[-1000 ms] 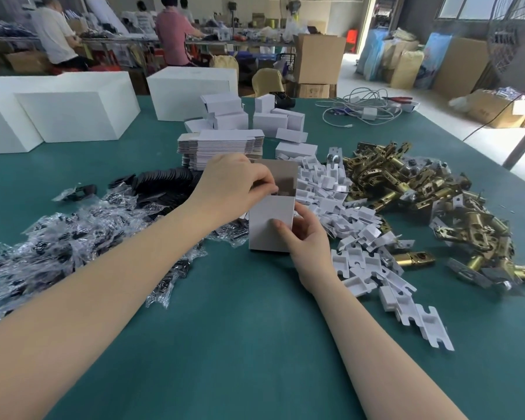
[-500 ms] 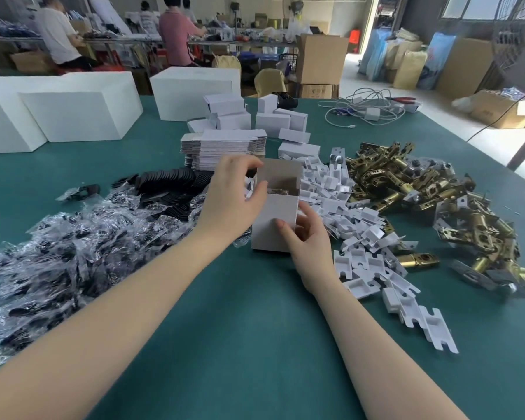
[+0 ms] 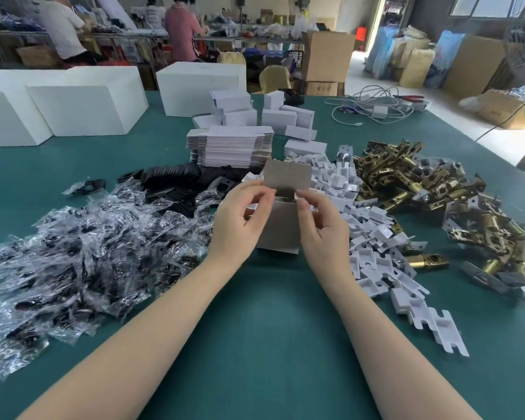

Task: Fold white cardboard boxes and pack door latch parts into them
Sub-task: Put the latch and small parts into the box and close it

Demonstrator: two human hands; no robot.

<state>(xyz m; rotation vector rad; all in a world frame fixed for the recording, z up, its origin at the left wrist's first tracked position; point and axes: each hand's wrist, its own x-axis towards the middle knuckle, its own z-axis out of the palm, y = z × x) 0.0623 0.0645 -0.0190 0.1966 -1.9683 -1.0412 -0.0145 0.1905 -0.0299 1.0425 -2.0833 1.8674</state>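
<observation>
Both hands have risen to the box (image 3: 281,228) mouth: left hand (image 3: 240,219) and right hand (image 3: 322,228) each pinch a side flap, steadying it upright so the lid (image 3: 287,177) can close.

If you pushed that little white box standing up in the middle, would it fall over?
Probably, yes. The box stands upright on its narrow end, so a sideways push would likely tip it. It is thin cardboard, so likely light. Something brassy shows inside, which may steady it somewhat.
</observation>
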